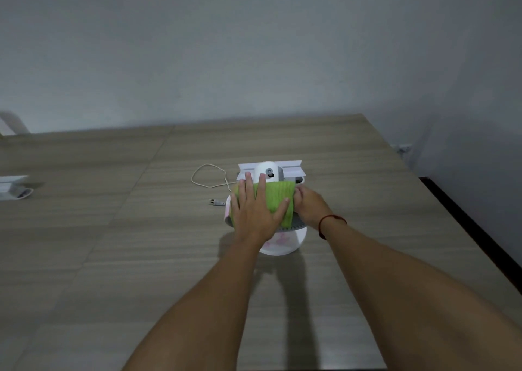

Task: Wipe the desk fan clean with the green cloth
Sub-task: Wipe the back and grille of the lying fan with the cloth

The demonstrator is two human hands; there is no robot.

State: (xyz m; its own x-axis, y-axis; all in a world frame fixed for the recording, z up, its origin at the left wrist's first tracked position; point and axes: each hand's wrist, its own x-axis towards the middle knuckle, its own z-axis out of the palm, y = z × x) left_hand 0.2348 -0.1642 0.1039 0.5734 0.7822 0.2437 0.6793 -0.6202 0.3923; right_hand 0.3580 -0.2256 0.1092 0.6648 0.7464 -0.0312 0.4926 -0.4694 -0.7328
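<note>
Desk fan (295, 242) sits centre frame on the bench (113, 229), a little right of middle. It is tipped so that the grey grille faces up toward me. Its white round base is at the lower edge and the white motor housing points to the far side.

Green cloth (275, 198) is draped over the fan head. It covers most of the grille and hangs down on the right side.

My left hand (254, 209) lies flat on the cloth, palm down. The fingers (248, 184) are straight and spread apart and press on it; two fingertips reach past the far edge of the cloth toward the motor housing.

My right hand (309, 207) is at the right edge of the cloth. Its fingers are curled in and clamped on that edge. Their tips are hidden, so I cannot tell whether the fan rim is in the grip too. There is a red string bracelet (330, 221) on the right wrist.

The white power cord (209, 173) loops on the bench left of the fan. Its plug (216, 202) lies loose on the surface just left of the fan head.

A white angled bracket (292, 167) lies directly behind the fan, touching or nearly touching it; I cannot tell which. A second white object (11, 187) sits at the left edge of the frame, well apart and blurred.

A grey wall (254, 46) fills the upper half.
</note>
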